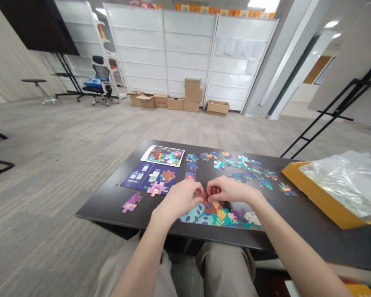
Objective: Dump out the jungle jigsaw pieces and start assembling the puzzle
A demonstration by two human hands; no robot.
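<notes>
My left hand [183, 197] and my right hand [227, 190] meet over a partly joined jigsaw puzzle [200, 215] near the table's front edge. Both have curled, closed fingers, pinching at a brown puzzle piece [206, 205] between them; fingertips hide part of it. Teal leaves, yellow flowers and a white animal show along the joined lower rows. Beyond my left hand, a column of dark blue pieces [191, 168] runs upward. Left of it, a brown loose piece [167, 176] and a pink one [156, 188] lie over a purple sheet [139, 175]; a purple piece [131, 203] lies nearer me.
A printed reference picture [163, 156] lies at the table's far left. Several loose pieces [249, 169] spread across the back right. An orange box [324, 200] holding clear plastic wrap [346, 181] occupies the right side. Cardboard boxes [191, 95] stand by the far shelving.
</notes>
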